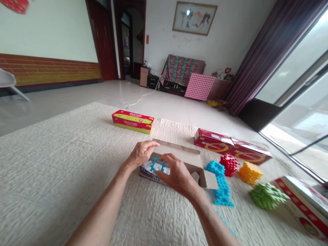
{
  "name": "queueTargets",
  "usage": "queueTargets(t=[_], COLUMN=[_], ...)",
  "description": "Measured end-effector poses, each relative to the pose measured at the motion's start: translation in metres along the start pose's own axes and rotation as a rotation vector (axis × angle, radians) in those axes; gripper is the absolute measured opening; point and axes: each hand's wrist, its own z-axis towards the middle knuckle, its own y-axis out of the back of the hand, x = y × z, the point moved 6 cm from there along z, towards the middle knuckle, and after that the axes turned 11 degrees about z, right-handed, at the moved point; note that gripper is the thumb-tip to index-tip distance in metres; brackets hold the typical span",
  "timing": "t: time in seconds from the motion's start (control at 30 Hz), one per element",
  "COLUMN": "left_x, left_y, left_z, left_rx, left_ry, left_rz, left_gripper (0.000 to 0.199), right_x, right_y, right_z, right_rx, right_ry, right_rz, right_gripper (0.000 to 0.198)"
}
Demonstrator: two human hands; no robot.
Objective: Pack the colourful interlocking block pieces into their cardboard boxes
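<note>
A shallow cardboard box [202,179] with a dark blue printed side lies on the mat, its lid raised at the back and an end flap folded out to the right. White plastic lining shows inside. Above that lining is a light blue toothed building piece [153,166]. My right hand [178,174] curves over the box, thumb and fingers closed about the right side of this piece. At the box's left end is my left hand [141,154], fingers stretched out side by side near the lid corner. Its thumb is largely hidden.
Stacked blue [220,182], red [229,164], yellow [250,172] and green [268,195] toothed pieces stand to the right. A red-and-yellow box [133,121], a long red box [232,145] and a white-and-red box [304,205] surround the work area. A blue strip [225,222] lies on the mat [64,164].
</note>
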Motion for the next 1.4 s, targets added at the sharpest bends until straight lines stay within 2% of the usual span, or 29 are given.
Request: queueTargets(t=[0.13,0.23,0.37,0.5,0.57,0.63,0.7,0.83,1.0,1.27,1.4], left_x=[0.000,0.000,-0.001,0.001,0.007,0.016,0.022,0.029,0.032,0.034,0.033], left_y=[0.000,0.000,-0.001,-0.004,-0.006,-0.009,-0.010,-0.012,-0.012,-0.013,-0.013], left_z=[0.000,0.000,0.001,0.000,-0.001,-0.002,-0.003,-0.004,-0.004,-0.006,-0.005], left_rx=[-0.001,0.004,0.022,0.027,0.016,0.015,0.004,0.013,-0.008,0.008,0.077], left_ry=[-0.005,-0.004,-0.002,0.018,0.043,0.062,0.064,0.060,0.043,0.073,0.104], left_rz=[0.004,0.012,0.026,0.038,0.057,0.085,0.095,0.120,0.142,0.156,0.185], left_gripper=[0.031,0.029,0.028,0.027,0.027,0.027,0.027,0.029,0.027,0.028,0.030], right_x=[0.002,0.003,-0.003,-0.031,-0.049,-0.068,-0.084,-0.098,-0.100,-0.117,-0.119], right_y=[0.007,0.022,0.071,0.133,0.153,0.163,0.161,0.140,0.121,0.114,0.113], right_z=[-0.006,-0.014,-0.034,-0.073,-0.097,-0.120,-0.140,-0.161,-0.164,-0.173,-0.175], right_rx=[-0.038,-0.067,-0.197,-0.360,-0.380,-0.359,-0.307,-0.214,-0.168,-0.144,-0.132], right_ry=[-0.006,0.002,0.011,-0.059,-0.106,-0.156,-0.195,-0.242,-0.261,-0.403,-0.446], right_rz=[0.024,0.016,-0.044,-0.160,-0.210,-0.246,-0.267,-0.305,-0.406,-0.531,-0.527], right_gripper=[0.021,0.015,0.013,0.014,0.014,0.014,0.013,0.014,0.022,0.017,0.019])
